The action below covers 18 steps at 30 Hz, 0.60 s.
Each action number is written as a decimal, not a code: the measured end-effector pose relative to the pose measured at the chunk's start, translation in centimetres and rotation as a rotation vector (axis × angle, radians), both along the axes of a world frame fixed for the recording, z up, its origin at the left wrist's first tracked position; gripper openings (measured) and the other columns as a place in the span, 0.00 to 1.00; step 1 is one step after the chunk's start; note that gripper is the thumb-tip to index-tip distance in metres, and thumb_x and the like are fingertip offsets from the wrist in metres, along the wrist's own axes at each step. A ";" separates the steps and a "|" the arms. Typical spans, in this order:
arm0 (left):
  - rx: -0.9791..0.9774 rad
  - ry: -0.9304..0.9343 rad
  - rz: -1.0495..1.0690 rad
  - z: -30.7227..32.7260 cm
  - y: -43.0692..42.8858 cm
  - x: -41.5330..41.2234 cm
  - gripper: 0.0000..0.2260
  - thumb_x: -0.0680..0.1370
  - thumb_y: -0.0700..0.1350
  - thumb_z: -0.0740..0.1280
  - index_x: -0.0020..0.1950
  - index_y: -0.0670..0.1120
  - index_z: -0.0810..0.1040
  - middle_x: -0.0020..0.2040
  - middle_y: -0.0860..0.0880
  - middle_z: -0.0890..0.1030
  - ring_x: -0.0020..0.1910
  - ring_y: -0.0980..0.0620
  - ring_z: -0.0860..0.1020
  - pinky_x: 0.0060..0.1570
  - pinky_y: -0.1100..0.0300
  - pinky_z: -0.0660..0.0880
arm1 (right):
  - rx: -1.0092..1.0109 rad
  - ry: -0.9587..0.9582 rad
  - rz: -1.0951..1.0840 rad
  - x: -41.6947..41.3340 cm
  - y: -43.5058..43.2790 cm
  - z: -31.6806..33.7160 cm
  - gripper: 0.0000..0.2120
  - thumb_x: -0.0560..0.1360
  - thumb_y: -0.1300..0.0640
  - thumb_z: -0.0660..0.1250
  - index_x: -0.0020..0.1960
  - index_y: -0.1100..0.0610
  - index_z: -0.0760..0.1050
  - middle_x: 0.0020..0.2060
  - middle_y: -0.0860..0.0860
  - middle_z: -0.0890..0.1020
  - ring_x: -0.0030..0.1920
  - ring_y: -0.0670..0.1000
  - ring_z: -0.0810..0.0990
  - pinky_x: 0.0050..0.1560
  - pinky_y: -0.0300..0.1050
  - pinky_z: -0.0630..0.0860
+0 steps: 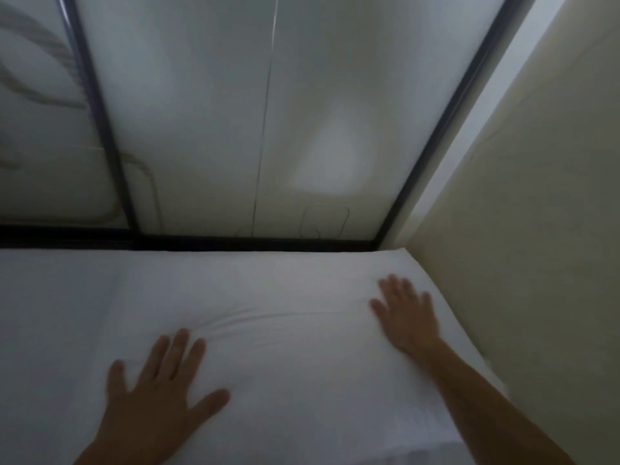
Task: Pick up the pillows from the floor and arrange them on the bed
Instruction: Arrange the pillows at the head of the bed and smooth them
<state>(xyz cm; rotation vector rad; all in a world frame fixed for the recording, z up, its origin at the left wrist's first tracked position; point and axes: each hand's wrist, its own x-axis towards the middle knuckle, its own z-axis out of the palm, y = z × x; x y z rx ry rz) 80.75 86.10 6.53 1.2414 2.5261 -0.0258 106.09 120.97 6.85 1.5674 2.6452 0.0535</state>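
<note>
both hands are flat and open on a big white pillow (285, 333) that lies on the bed (50, 313). the left hand (157, 387) presses down near the front edge of the pillow, fingers spread wide. the right hand (407, 313) presses near the far right end, just beside the cream padded wall (536, 229). neither hand is holding anything — they only rest on top, and the cloth has small folds running between them.

the pillow sits at the far end of the bed, its back edge close to the dark frame (251, 244) of a frosted glass panel (218, 112). it looks like this pillow is already in its place, and the hands seem to be patting it smooth.

so one pillow is done, or very nearly. to the left the white goes on, but the picture is too blurry to tell if that is a second pillow or just the sheet. the floor is not in view — so i cannot tell if more pillows wait down there. if there are more, they must be picked up and laid next to this one
</note>
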 end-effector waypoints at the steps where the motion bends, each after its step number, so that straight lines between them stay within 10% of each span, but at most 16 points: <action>1: 0.020 0.011 0.018 0.4 0.0 -0.1 0.46 0.58 0.79 0.32 0.74 0.62 0.36 0.74 0.58 0.31 0.75 0.57 0.36 0.70 0.37 0.40 | -0.021 0.007 -0.126 1.4 1.8 0.8 0.33 0.76 0.33 0.36 0.77 0.46 0.43 0.78 0.48 0.46 0.77 0.53 0.44 0.74 0.61 0.43; 5: 0.143 0.048 0.087 2.8 3.5 0.9 0.48 0.61 0.73 0.23 0.77 0.55 0.46 0.79 0.49 0.47 0.77 0.47 0.47 0.70 0.36 0.49 | 0.098 0.098 -0.149 -1.2 3.2 2.4 0.35 0.75 0.32 0.39 0.77 0.48 0.46 0.78 0.50 0.49 0.77 0.56 0.49 0.73 0.62 0.47; 8: 0.195 0.050 -0.018 2.3 5.7 2.8 0.39 0.64 0.69 0.23 0.74 0.58 0.32 0.76 0.52 0.34 0.76 0.47 0.38 0.70 0.34 0.42 | -0.015 0.085 0.221 -5.2 -1.5 0.5 0.36 0.72 0.28 0.33 0.76 0.42 0.40 0.75 0.42 0.41 0.75 0.47 0.39 0.72 0.55 0.40; 12: 0.123 0.101 -0.072 0.1 4.3 3.7 0.42 0.58 0.73 0.21 0.72 0.61 0.30 0.74 0.55 0.31 0.75 0.50 0.33 0.65 0.31 0.35 | -0.028 0.071 0.122 -2.7 -2.3 -0.5 0.34 0.75 0.31 0.34 0.77 0.44 0.43 0.78 0.46 0.45 0.77 0.49 0.41 0.75 0.55 0.41; 18: 0.177 0.106 -0.069 3.3 5.6 3.1 0.40 0.71 0.68 0.29 0.76 0.54 0.56 0.78 0.46 0.58 0.76 0.41 0.55 0.67 0.30 0.49 | 0.004 0.094 0.025 -5.0 -1.1 2.0 0.34 0.76 0.32 0.36 0.77 0.46 0.42 0.78 0.48 0.44 0.77 0.53 0.41 0.74 0.59 0.42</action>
